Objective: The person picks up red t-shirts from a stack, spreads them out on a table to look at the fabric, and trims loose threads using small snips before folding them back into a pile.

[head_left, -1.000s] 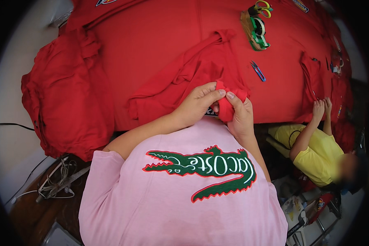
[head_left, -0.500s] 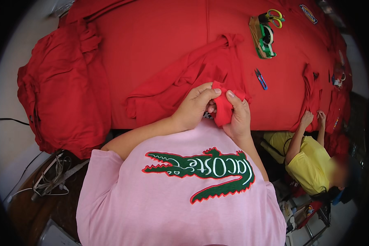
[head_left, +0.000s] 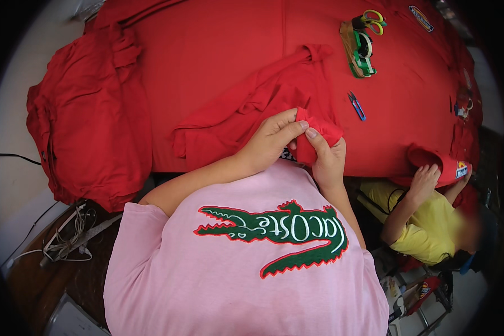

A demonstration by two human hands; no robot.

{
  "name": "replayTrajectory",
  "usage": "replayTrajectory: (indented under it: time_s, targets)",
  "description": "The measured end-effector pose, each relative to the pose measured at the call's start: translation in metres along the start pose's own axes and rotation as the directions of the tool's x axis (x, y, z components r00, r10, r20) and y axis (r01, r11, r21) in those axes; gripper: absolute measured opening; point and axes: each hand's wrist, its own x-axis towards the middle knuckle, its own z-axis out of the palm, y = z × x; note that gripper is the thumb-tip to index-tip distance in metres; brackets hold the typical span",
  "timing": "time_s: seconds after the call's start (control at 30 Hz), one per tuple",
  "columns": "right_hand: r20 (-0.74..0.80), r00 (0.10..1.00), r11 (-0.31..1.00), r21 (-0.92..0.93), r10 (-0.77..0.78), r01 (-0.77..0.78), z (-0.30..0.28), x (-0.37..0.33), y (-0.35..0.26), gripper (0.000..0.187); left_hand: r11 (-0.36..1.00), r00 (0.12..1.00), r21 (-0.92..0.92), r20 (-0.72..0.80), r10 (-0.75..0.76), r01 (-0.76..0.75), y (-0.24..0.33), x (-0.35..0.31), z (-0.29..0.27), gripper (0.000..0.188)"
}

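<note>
A red garment (head_left: 246, 112) lies loosely bunched at the near edge of the table, with part of it lifted in front of my chest. My left hand (head_left: 277, 133) pinches this raised part between thumb and fingers. Close against it, my right hand (head_left: 326, 152) grips the same cloth, the two thumbs nearly touching. The fingers behind the fabric are mostly hidden. Past my right hand, a small pair of blue-handled thread snips (head_left: 357, 106) rests on the red surface.
A green tape dispenser (head_left: 364, 59) and yellow-handled scissors (head_left: 373, 22) sit at the far right. A big heap of red cloth (head_left: 87, 117) stands at the left. To the right, a person in yellow (head_left: 423, 229) handles red cloth. Tangled cables (head_left: 73, 235) lie at lower left.
My hands have drawn together and shifted slightly on the cloth, my left hand moving a little right. The person at the right has raised and turned a red piece, showing a patch.
</note>
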Motion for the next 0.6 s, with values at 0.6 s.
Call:
replayTrajectory:
  time_s: [0.6]
  targets:
    - [-0.05,0.984,0.928,0.343,0.172,-0.145,0.008,-0.004,0.008,0.037,0.973,0.997,-0.23,-0.065,-0.035,0.019,-0.005,-0.004,0.002,0.016]
